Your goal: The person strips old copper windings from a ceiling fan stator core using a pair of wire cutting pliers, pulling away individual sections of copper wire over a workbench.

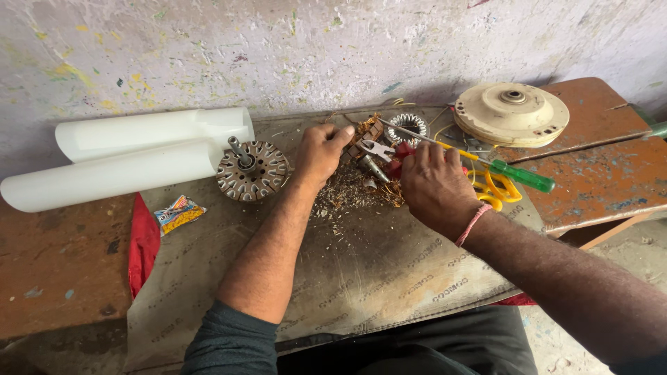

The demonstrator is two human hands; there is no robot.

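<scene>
Here: two hands [379, 167], one pliers [376, 148], two white tubes [132, 156].

The bench [597, 173] is rusty, flaking painted metal, covered by a matt, worn sheet [361, 257]. The white blades [132, 149] look smooth plastic, the rotor [251, 170] dull bare metal, and the screwdriver [517, 175] has a glossy green plastic handle.
</scene>
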